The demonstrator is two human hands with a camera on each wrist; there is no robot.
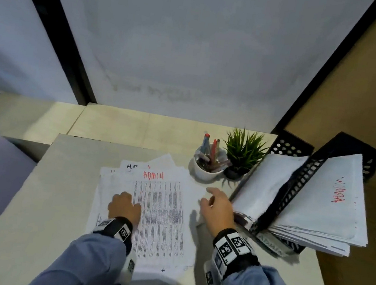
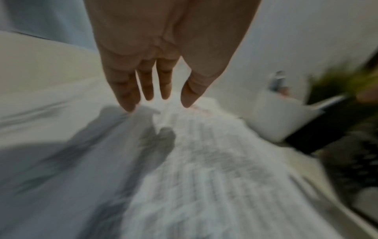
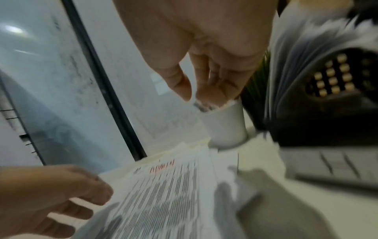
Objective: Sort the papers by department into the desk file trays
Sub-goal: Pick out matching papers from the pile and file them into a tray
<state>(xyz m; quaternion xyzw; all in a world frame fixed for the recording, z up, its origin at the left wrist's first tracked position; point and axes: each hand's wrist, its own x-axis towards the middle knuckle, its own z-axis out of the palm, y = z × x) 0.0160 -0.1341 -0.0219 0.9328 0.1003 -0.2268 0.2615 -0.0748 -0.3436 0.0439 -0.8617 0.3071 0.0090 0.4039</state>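
Hands both empty: left hand [image 1: 124, 207] rests fingers-down on ADMIN sheet [image 1: 160, 213] atop desk pile, right hand [image 1: 216, 208] relaxed, spread, beside ADMIN tray [image 1: 295, 198]. Risk: loose fanned pile, so a lift w/ one hand could drag the H.R sheet [image 1: 131, 166] along, misfiled.
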